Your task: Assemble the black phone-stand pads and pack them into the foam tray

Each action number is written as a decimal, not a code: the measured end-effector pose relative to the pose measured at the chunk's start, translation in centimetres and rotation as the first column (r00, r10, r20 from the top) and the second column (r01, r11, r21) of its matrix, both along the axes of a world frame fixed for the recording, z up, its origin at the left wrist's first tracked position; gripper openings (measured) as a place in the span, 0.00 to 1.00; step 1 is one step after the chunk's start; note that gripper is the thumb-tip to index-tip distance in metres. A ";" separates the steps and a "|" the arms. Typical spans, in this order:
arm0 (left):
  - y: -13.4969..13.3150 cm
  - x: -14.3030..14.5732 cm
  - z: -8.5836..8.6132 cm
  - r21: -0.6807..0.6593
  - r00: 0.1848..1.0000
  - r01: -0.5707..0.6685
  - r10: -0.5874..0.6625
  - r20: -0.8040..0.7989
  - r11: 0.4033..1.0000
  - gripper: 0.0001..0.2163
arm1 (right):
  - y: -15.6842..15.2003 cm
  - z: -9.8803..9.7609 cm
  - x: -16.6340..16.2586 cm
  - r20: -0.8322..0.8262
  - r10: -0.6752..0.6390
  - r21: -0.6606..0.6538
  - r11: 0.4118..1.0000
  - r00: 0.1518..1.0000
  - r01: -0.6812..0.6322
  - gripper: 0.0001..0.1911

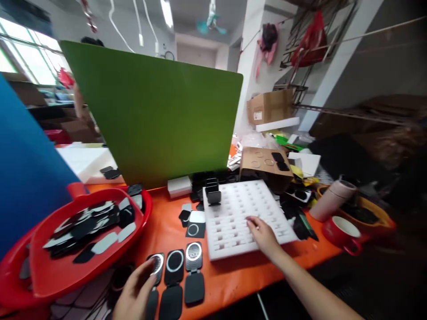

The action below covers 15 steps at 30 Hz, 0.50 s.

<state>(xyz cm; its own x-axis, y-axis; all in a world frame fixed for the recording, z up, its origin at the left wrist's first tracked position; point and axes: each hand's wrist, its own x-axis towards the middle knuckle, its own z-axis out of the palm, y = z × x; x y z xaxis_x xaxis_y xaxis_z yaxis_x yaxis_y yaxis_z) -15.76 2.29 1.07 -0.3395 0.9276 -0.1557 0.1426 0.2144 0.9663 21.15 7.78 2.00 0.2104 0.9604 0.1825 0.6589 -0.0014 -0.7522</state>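
My right hand (264,235) lies flat with fingers stretched on a white foam tray (233,209) full of slots, near its front right part. A few black parts (212,190) stand in slots at the tray's back left. My left hand (135,293) is at the bottom edge, its fingertips touching the leftmost of three black hinged pieces with round ringed faces (175,266) lined up on the orange table (167,222). The left fingers are loosely curved and hold nothing.
A red basin (83,262) of black and grey flat parts sits at left. A green divider (156,120) stands behind the tray, a blue panel (26,178) at far left. A cardboard box (263,164), pink tumbler (330,200), red cup (342,231) and clutter crowd the right.
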 end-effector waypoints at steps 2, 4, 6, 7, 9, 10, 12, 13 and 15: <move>3.4 5.1 0.2 0.000 0.982 0.186 -0.186 0.041 0.983 0.22 | 0.6 0.6 5.0 0.258 -0.147 -0.005 0.988 0.955 0.154 0.20; 7.3 9.4 -0.4 0.003 0.959 0.284 -0.284 0.022 0.959 0.21 | 1.4 1.5 8.5 0.383 -0.238 -0.092 0.952 0.892 0.293 0.20; 10.9 12.6 -1.3 -0.023 0.958 0.287 -0.288 -0.021 0.958 0.22 | 2.5 2.1 10.5 0.383 -0.242 -0.175 0.928 0.891 0.328 0.19; 12.5 13.8 -1.7 -0.031 0.957 0.285 -0.286 -0.045 0.958 0.22 | 3.0 2.2 10.9 0.363 -0.232 -0.201 0.926 0.902 0.319 0.18; 14.7 15.4 -2.1 -0.043 0.952 0.291 -0.294 -0.086 0.956 0.20 | 4.1 2.2 11.2 0.323 -0.233 -0.218 0.925 0.917 0.312 0.18; 15.4 15.8 -2.2 -0.045 0.949 0.294 -0.298 -0.105 0.955 0.19 | 4.6 2.2 11.1 0.301 -0.242 -0.222 0.923 0.922 0.315 0.19; 16.0 15.9 -2.2 -0.047 0.945 0.290 -0.293 -0.144 0.956 0.18 | 5.3 2.3 11.1 0.243 -0.260 -0.226 0.922 0.935 0.315 0.19; 16.0 15.7 -2.1 -0.047 0.944 0.281 -0.285 -0.166 0.959 0.19 | 5.5 2.4 11.1 0.204 -0.262 -0.231 0.923 0.943 0.307 0.18; 15.7 14.7 -1.7 -0.052 0.942 0.261 -0.266 -0.205 0.964 0.21 | 5.4 2.7 11.1 0.104 -0.253 -0.236 0.933 0.962 0.270 0.15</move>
